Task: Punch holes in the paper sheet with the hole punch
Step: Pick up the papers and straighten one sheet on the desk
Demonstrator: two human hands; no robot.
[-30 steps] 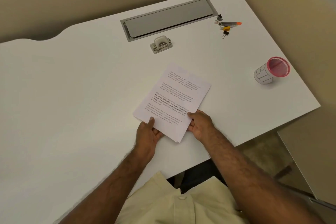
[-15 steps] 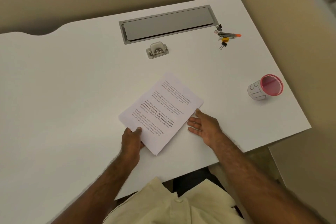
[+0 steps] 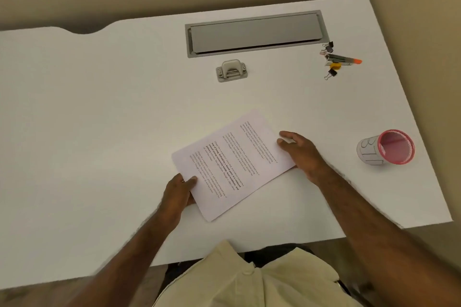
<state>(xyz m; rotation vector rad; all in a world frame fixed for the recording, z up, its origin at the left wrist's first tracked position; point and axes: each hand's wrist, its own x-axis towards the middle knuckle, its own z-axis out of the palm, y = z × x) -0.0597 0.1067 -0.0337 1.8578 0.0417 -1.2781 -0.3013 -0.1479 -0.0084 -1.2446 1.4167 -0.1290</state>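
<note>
We find the paper sheet (image 3: 233,164) lying flat and skewed on the white desk (image 3: 99,132), well short of the hole punch (image 3: 232,70), which sits untouched farther back, just in front of the grey cable tray (image 3: 254,33). No holes are punched yet.

The left hand (image 3: 178,193) pinches the sheet's near-left edge, thumb on top and fingers tucked beneath. The right hand (image 3: 303,153) rests open at the sheet's right edge, fingertips on the paper; we see no closed grip there.

Risks, in our judgement:
- The sheet may be more than one leaf; we cannot tell. If so, a one-sided pinch could let leaves fan out and the holes would misalign.
- The sheet is rotated relative to the punch. Fed in that way, its edge would not seat squarely and the holes would run crooked.
- Carrying thin paper by one edge to the punch may buckle or crease it.
- To the right of the punch lie binder clips (image 3: 330,73) and a pink cup (image 3: 389,147); a wide sweep of the right arm could knock them.
</note>
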